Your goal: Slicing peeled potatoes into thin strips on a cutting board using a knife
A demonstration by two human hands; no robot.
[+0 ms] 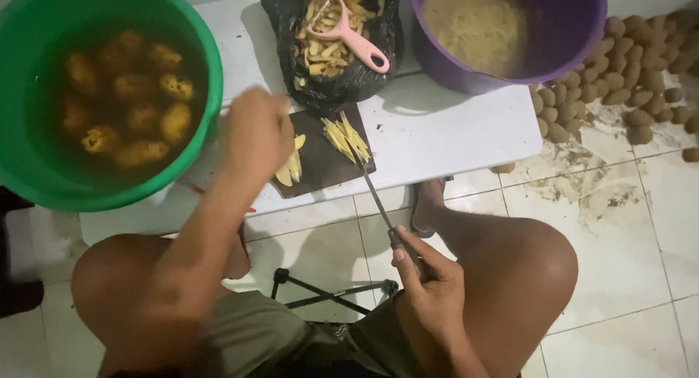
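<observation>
My right hand (426, 280) grips the handle of a long knife (373, 192), whose tip rests on a pile of cut potato strips (346, 136) on the dark cutting board (320, 156). My left hand (256, 134) hovers blurred over the board's left side, fingers curled above a few more potato strips (291, 165); whether it holds any is unclear. The board lies on a low white table (437, 130) between my knees.
A green bucket (207, 80) of water with peeled potatoes stands left. A black bag (349, 76) of peelings holds a pink peeler (349, 36). A purple bucket (510, 72) with cut strips is right. Unpeeled potatoes (626, 72) lie heaped on the tiled floor.
</observation>
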